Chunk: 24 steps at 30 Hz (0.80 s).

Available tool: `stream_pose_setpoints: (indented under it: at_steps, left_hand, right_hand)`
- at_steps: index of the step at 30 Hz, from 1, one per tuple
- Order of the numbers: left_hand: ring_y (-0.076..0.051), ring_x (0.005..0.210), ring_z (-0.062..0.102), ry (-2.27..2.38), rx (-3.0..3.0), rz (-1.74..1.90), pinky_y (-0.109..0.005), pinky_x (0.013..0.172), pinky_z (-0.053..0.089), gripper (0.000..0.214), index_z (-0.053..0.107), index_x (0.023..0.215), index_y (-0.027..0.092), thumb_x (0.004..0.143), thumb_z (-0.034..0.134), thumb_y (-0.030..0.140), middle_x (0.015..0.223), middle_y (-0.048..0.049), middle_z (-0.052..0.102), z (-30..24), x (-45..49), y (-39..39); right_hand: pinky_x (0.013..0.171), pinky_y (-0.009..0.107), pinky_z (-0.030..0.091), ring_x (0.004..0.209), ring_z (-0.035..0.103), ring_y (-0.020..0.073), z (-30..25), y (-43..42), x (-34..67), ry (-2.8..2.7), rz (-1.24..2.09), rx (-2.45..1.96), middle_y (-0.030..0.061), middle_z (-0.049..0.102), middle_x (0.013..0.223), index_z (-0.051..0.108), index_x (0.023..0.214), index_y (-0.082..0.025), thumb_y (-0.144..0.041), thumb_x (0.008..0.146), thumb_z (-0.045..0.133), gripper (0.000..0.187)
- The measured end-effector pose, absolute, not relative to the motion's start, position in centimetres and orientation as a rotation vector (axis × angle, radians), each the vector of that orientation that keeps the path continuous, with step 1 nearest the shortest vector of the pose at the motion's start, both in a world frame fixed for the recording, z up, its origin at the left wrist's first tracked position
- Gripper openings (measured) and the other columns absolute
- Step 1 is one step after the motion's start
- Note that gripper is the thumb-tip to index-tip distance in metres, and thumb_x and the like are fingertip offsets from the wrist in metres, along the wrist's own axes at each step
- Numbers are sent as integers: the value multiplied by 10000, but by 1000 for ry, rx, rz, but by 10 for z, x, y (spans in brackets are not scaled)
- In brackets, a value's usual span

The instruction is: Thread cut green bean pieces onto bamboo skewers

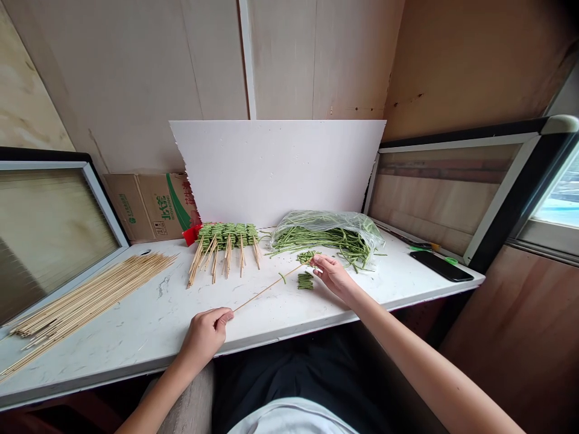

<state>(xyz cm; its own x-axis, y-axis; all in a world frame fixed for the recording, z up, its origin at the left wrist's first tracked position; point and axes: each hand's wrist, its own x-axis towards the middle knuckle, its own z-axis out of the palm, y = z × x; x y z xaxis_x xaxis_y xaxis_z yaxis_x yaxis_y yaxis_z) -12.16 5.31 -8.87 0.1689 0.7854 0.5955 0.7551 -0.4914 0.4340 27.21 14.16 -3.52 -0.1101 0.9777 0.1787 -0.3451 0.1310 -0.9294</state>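
Note:
My left hand (205,333) is closed on the near end of a thin bamboo skewer (266,288) that slants up to the right over the white table (149,325). My right hand (332,274) pinches a short green bean piece (312,260) at the skewer's far tip. Small stacks of cut bean pieces (306,280) lie just beside that hand. Finished skewers of green bean pieces (226,241) lie in a row further back.
A plastic bag of long green beans (330,236) lies behind my right hand. A big pile of bare skewers (85,298) covers the table's left side. A black phone (441,266) rests at the right edge. A cardboard box (151,206) and a white board (280,169) stand at the back.

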Motion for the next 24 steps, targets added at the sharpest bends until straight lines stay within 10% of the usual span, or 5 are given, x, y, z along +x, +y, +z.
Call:
stream_pose_setpoints:
  at_steps: [24]
  left_hand:
    - [-156, 609, 614, 1641, 2374, 1045, -253, 630, 430, 257, 602, 740, 216, 893, 404, 160, 672, 5, 658, -79, -121, 47]
  right_hand:
    - [749, 331, 448, 801, 583, 172, -7, 129, 266, -1245, 1165, -747, 41, 720, 883, 806, 842, -235, -461, 694, 931, 298]
